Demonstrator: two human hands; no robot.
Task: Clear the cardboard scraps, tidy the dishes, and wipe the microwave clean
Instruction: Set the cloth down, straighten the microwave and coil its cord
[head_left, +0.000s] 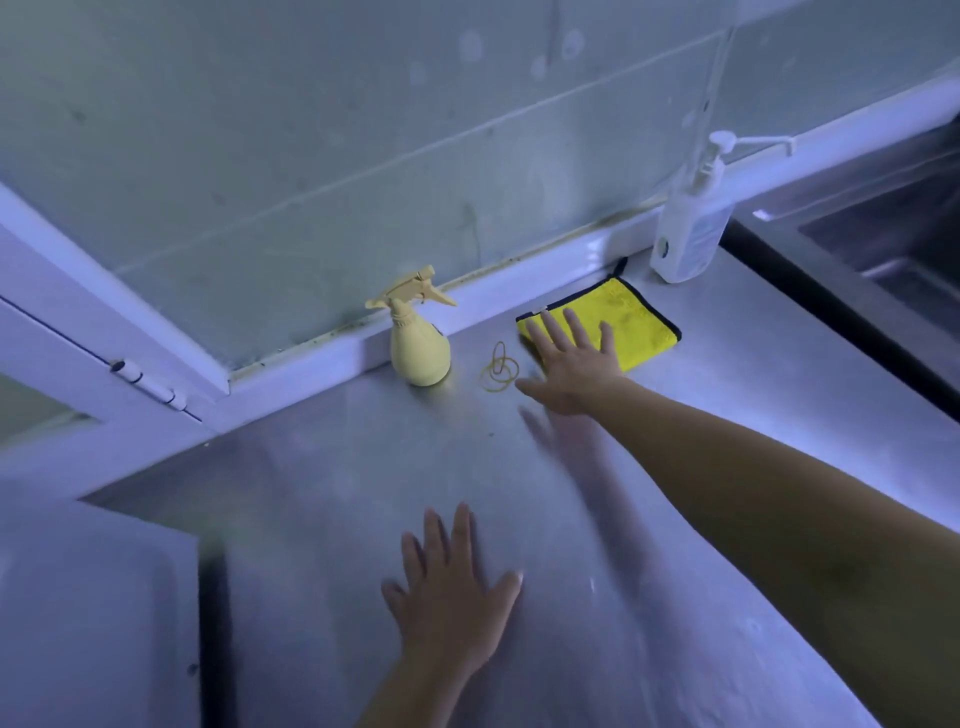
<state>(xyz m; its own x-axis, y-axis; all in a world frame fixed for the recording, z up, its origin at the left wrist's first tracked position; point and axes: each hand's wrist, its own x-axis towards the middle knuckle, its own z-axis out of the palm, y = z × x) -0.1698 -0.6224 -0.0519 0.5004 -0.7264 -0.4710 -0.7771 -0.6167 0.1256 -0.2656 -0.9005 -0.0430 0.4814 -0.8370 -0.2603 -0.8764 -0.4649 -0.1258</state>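
A folded yellow cloth (631, 317) with a dark border lies on the steel counter (727, 389) near the back ledge. My right hand (571, 364) reaches over its near left corner with fingers spread and straight, fingertips on the cloth. To the left of the cloth stands a pale yellow spray bottle (418, 345). My left hand (452, 592) lies flat on the counter near the front, fingers spread. No microwave, dishes or cardboard scraps are in view.
Several yellow rubber bands (500, 370) lie between the spray bottle and my right hand. A white pump bottle (691, 228) stands at the back right beside a steel sink (893, 244). A window frame (124, 364) and ledge run behind; a white appliance top (93, 613) sits lower left.
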